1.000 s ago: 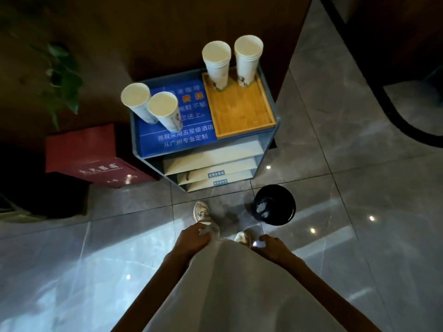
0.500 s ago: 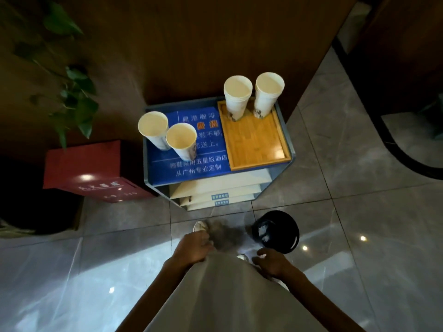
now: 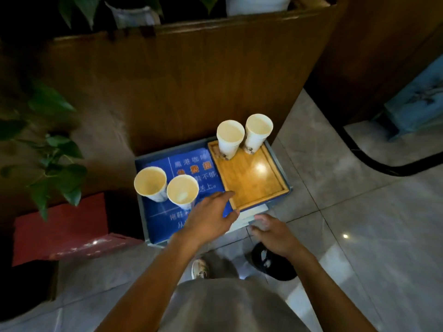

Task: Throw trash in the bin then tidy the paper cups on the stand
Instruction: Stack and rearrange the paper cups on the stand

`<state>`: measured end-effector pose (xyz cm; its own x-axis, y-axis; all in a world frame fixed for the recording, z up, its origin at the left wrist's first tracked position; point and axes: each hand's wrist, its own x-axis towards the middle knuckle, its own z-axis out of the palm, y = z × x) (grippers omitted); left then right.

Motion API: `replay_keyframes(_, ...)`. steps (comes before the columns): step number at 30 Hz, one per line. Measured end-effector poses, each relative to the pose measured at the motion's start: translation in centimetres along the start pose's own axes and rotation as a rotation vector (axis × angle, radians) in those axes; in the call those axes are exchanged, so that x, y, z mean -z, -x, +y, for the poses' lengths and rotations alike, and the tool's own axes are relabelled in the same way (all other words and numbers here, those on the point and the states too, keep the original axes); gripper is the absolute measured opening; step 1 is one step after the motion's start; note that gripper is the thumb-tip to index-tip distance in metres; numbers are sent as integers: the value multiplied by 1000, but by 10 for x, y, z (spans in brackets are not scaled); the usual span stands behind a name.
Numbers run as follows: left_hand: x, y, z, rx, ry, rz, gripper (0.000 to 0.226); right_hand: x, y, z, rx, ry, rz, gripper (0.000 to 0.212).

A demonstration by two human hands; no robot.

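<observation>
Plant (image 3: 55, 161): seen far to the left of the left hand, its leaves hanging over a red box (image 3: 64, 230) on the floor.
Stand (image 3: 143, 212): found under and ahead of the left hand; its top is covered on the left half by a blue sign (image 3: 191, 166) with printed characters.
Left cups (image 3: 150, 183): two paper cups are stood upright on the blue sign, just left of and ahead of the left hand; the nearer cup (image 3: 182, 191) is touching or nearly touching its neighbour, and its base is hidden behind the hand.
Left hand (image 3: 208, 218): held over the blue sign, palm down, fingers spread and stretched forward; nothing is gripped. The fingertips (image 3: 229, 194) are seen at the near left edge of the wooden tray.
Wooden tray (image 3: 254, 180): laid on the right half of the stand top, ahead of both hands.
Far cups (image 3: 230, 142): two upright cups are placed at the back edge of the tray, side by side, well ahead of the hands; the right one (image 3: 257, 133) is set slightly further back.
Right hand (image 3: 273, 236): held loosely open in front of the stand's lower shelves, to the right of the left hand; nothing is held.
Bin (image 3: 273, 264): a black bin is seen on the floor directly below the right wrist, with pale scraps visible inside.
Shoe (image 3: 199, 269): visible on the tiled floor (image 3: 359, 212), behind the left hand.
</observation>
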<state>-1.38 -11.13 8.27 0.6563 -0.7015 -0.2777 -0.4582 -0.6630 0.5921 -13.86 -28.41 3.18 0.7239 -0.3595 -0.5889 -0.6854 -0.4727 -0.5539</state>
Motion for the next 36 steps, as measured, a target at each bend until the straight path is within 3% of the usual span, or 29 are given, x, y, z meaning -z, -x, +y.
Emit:
replay_keyframes(5, 38, -44, 12, -94, -97, 90, 61, 50, -28, -37, 76, 122, 103, 58)
replay_keyframes(14, 71, -123, 31, -33, -256, 118, 61, 128, -93, -86, 243, 267, 244, 62)
replay_keyframes(23, 72, -193, 43, 117, -450, 50, 88, 168, -169, -118, 316, 375, 180, 78)
replay_keyframes(29, 65, -226, 41, 232, -482, -89, 89, 169, -204, -131, 308, 494, 43, 92)
replay_keyframes(36, 58, -248, 34, 285, -455, -92, 86, 172, -228, -138, 336, 518, 4, 91)
